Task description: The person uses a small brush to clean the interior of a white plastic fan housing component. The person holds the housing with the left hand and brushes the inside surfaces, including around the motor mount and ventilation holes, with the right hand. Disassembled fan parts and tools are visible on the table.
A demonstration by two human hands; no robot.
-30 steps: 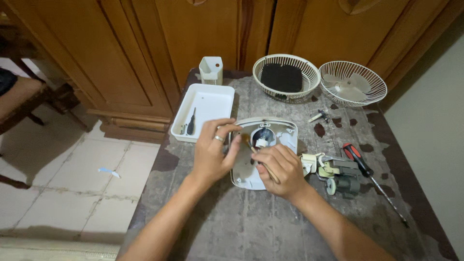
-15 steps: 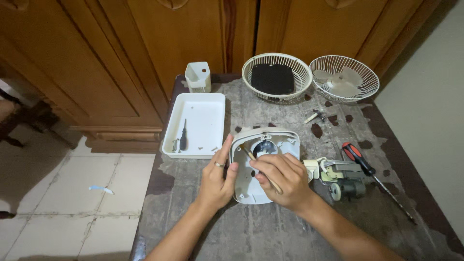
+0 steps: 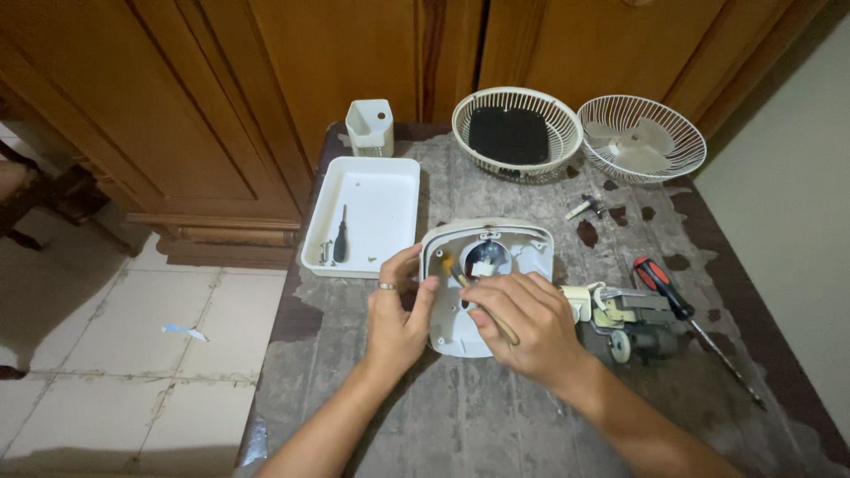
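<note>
So, left hand (image 3: pixel 397 317) steadies the white fan housing (image 3: pixel 482 288) w/ a closed grip on its edge. Right hand (image 3: pixel 522 326) pinches a small brush (image 3: pixel 462 281) tight, bristles inside the housing.

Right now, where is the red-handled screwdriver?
In the head view, the red-handled screwdriver lies on the table's right side, just beyond the small motor.

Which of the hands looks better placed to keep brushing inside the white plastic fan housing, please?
Probably the right hand: it holds the small wooden-handled brush with its bristles inside the white plastic fan housing, while the left hand grips the housing's edge.
</note>
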